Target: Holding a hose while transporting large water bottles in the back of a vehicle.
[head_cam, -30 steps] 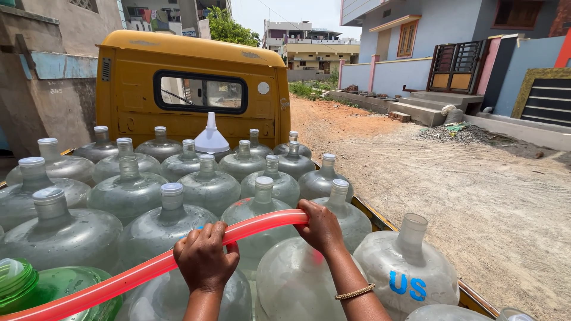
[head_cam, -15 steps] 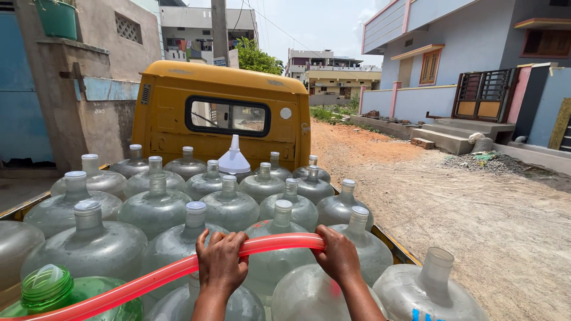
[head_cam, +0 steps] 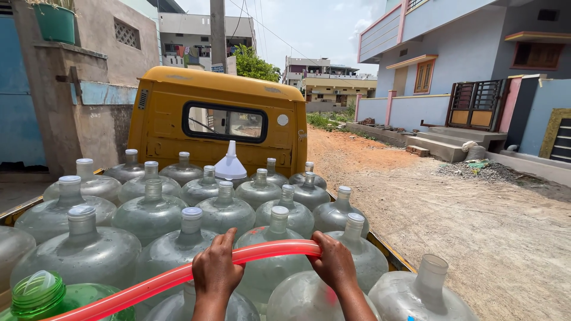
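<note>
Bright daylight: dirt road (head_cam: 476,226) on the right w/ blue houses (head_cam: 476,53), yellow cab (head_cam: 217,119) ahead, grey wall (head_cam: 89,77) on the left, utility pole (head_cam: 217,32) behind cab.

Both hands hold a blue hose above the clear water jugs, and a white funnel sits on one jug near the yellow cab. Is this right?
Not quite: the hose is red, not blue, as the head view shows. Both hands, left and right, do hold it above the clear water jugs, and the white funnel sits near the yellow cab.
</note>
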